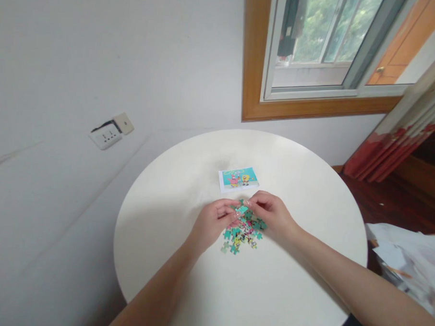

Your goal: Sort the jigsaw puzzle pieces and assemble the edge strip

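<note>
Loose jigsaw puzzle pieces (242,234) in teal, yellow and pink lie heaped near the middle of a round white table (161,199). Over the heap, my left hand (219,218) pinches a teal puzzle piece (242,209) between thumb and fingers. My right hand (268,209) comes in from the other side, its thumb and fingertips closed at the right edge of the teal pieces. Whether the hands share one piece or hold joined ones, I cannot tell. Just beyond them lies a picture card (240,179) showing a pink and a yellow cartoon figure on blue.
A white wall with a socket (107,135) borders the table on the left and back. Behind it is a wood-framed window (251,60). A red and cream curtain (386,146) hangs at the right, with white plastic bags (416,260) below.
</note>
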The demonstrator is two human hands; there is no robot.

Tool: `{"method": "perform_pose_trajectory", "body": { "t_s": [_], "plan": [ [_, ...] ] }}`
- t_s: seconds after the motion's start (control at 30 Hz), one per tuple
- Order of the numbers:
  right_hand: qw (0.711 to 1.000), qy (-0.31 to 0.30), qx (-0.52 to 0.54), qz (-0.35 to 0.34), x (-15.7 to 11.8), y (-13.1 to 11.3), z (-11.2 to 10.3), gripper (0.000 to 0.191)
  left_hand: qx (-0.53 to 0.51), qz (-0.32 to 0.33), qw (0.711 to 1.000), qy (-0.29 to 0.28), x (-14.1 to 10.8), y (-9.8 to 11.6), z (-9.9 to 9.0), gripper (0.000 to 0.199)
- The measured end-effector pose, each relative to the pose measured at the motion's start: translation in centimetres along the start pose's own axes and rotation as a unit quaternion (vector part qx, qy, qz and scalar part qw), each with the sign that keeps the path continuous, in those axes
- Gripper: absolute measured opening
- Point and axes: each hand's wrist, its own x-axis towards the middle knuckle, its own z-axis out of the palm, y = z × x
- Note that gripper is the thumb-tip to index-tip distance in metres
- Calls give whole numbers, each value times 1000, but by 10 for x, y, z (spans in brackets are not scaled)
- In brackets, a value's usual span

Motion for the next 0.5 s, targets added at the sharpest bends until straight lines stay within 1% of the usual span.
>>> {"method": "perform_pose_trajectory", "body": {
  "t_s": [0.07, 0.13, 0.17, 0.23, 0.3, 0.37, 0.5],
  "plan": [
    [997, 22, -51, -47, 0, -1, -1, 34, -4, -15, 1000, 9, -1, 0, -1, 39],
    [994, 54, -69, -69, 2, -2, -6, 31, -6, -24, 1000, 16, -1, -1, -3, 37],
    [993, 74, -66, -67, 4, -2, -9, 32, -6, -27, 999, 20, -1, -2, -4, 36],
    [993, 103, -38, -37, 7, -1, -16, 35, -5, -27, 999, 31, -1, -4, -5, 34],
    [996, 90, 12, 19, 9, 0, -20, 39, -4, -18, 999, 39, 0, -6, -5, 34],
    [994, 54, 59, 68, 10, 0, -21, 42, -4, -6, 999, 39, 1, -8, -4, 36],
    [987, 2, 115, 111, 9, -2, -16, 45, 4, 23, 999, 28, 1, -7, -4, 38]
  ]
}}
